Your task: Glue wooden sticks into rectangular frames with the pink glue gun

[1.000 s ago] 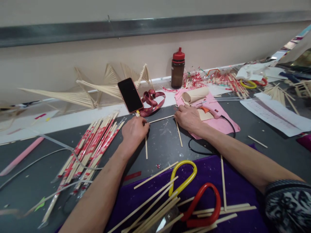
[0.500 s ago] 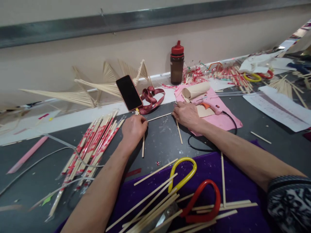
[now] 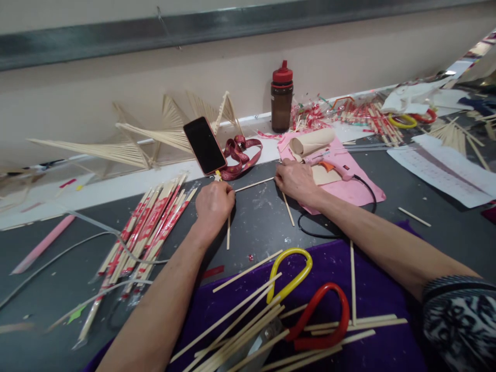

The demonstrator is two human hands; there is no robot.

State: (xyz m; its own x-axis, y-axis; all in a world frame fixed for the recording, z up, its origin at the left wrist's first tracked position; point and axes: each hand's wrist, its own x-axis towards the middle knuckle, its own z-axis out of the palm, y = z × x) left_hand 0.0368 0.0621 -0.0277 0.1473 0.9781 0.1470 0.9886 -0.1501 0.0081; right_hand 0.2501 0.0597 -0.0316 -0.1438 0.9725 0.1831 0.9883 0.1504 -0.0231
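Between my two hands a thin wooden stick (image 3: 254, 184) runs level just over the grey table. My left hand (image 3: 214, 203) is closed at its left end, and another stick (image 3: 228, 231) points toward me from under those fingers. At the right end my right hand (image 3: 296, 181) is closed too, with a further stick (image 3: 289, 209) slanting down below it. The fingertips themselves are partly hidden. Just right of my right hand lies a pink hot glue gun (image 3: 337, 169) on a pink sheet (image 3: 360, 192).
Scissors with yellow and red handles (image 3: 321, 316) lie among loose sticks on purple cloth (image 3: 391, 268). Wrapped chopsticks (image 3: 149, 227) lie left. A phone (image 3: 204, 145), a red lanyard (image 3: 241, 157), a bottle (image 3: 282, 101) and stick fans (image 3: 96, 150) stand or lie toward the wall.
Both hands keep their hold on the stick. The lower end of the slanting stick under my right hand has swung slightly right. The whole view has shifted a little.
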